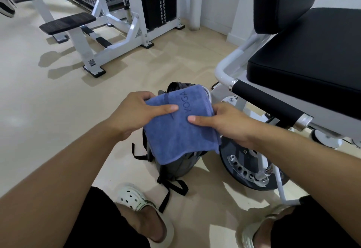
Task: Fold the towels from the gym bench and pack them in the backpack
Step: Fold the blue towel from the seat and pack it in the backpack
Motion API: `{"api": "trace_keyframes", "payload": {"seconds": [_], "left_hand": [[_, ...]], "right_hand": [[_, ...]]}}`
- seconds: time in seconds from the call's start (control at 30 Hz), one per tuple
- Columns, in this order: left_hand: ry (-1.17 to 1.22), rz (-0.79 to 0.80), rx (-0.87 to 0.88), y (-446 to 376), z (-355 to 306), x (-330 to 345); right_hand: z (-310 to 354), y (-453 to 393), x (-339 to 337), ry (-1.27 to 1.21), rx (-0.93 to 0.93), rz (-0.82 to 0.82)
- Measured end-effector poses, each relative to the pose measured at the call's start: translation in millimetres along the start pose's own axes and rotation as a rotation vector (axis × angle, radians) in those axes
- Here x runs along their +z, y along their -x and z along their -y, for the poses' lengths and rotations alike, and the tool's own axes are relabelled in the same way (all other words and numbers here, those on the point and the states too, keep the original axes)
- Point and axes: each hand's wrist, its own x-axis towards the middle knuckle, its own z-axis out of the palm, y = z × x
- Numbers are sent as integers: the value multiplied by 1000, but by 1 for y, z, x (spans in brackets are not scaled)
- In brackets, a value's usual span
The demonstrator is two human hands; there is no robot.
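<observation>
Floor (48,111) lies open left of the backpack (176,166), room to work. Left hand (134,113) and right hand (224,122) each pinch the folded blue towel (179,130) directly above the backpack, thumbs on top. Soft, light, floppy, probably; grip folded edges. Bench (304,60) frame crowds the backpack's right.

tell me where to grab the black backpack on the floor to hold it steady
Probably the top of the backpack, reached from above: it stands upright on the floor, and the folded blue towel held by the left hand and right hand hides its front.
</observation>
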Motion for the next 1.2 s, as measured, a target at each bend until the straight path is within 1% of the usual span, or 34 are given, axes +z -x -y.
{"api": "trace_keyframes", "payload": {"seconds": [0.07, 0.1, 0.17, 0.23, 0.33, 0.4, 0.53, 0.6, 0.67, 0.7, 0.8, 0.83, 0.87, 0.93, 1.0, 1.07, 1.2], "left_hand": [[64, -32, -36, -4, 1, -3], [133, -17, -75, -5, 1, -5], [321, 53, -155, -8, 2, -7], [467, 168, -204, -9, 5, -4], [505, 324, -317, -4, 6, 7], [504, 377, -345, -3, 6, 9], [404, 335, -325, -9, 7, 3], [332, 305, -294, -11, 11, 3], [307, 251, -255, -12, 12, 5], [306, 213, -240, -12, 12, 6], [215, 96, -177, -13, 15, 7], [172, 73, -159, -13, 15, 8], [128, 60, -139, -12, 15, 9], [60, 70, -99, -8, 12, 12], [55, 139, -73, -3, 8, 16], [86, 194, -47, 3, 4, 21], [158, 260, -16, 10, 0, 30]], "right_hand": [[0, -1, 3, -107, -40, -15], [2, 0, 5, -183, -44, 4], [6, 2, 7, -329, -11, 21], [10, 6, 8, -462, 15, 4], [13, 9, 8, -616, 34, -32], [13, 7, 7, -630, 71, -70], [-2, -4, 0, -504, 145, -143], [-9, -9, -1, -393, 134, -150], [-13, -13, -2, -224, 89, -155], [-14, -13, -2, -73, 55, -157], [-21, -9, -1, 590, -17, -194], [-20, -5, 3, 728, -67, -232], [-18, -1, 8, 790, -154, -258], [-12, 6, 18, 833, -362, -258], [-9, 6, 26, 821, -447, -223], [-9, 4, 29, 769, -424, -193], [-17, 0, 30, 691, -414, -200]]}}
